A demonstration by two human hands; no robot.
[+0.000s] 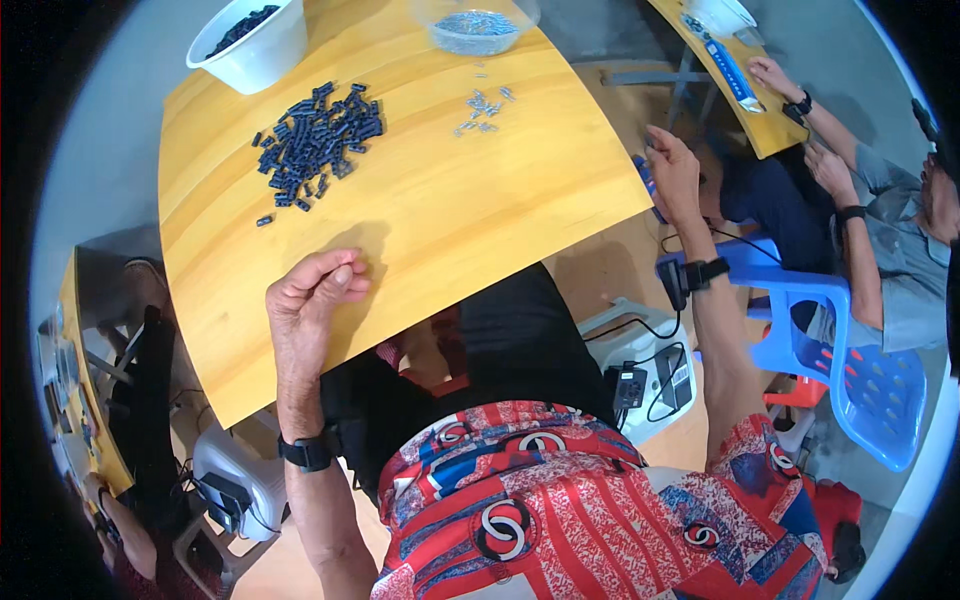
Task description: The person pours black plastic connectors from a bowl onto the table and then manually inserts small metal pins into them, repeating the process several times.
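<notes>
The left hand (318,288) is pinched narrow over the surface (450,210), near the black parts (320,145) piled there; the right hand (674,175) curls beyond its right edge. I cannot tell if either holds anything. Pins (484,106) lie right of the parts.

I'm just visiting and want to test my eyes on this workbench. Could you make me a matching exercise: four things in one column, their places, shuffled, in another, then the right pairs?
Things
1. Pile of black pieces
2. Loose silvery pieces
3. Wearer's left hand
4. Wearer's right hand

Places in the picture
A. Right of the wooden table
B. On the table, just below the clear tub
C. Over the table, below the black pile
D. On the table, just below the white bucket

Pairs: 1-D, 2-B, 3-C, 4-A
</notes>
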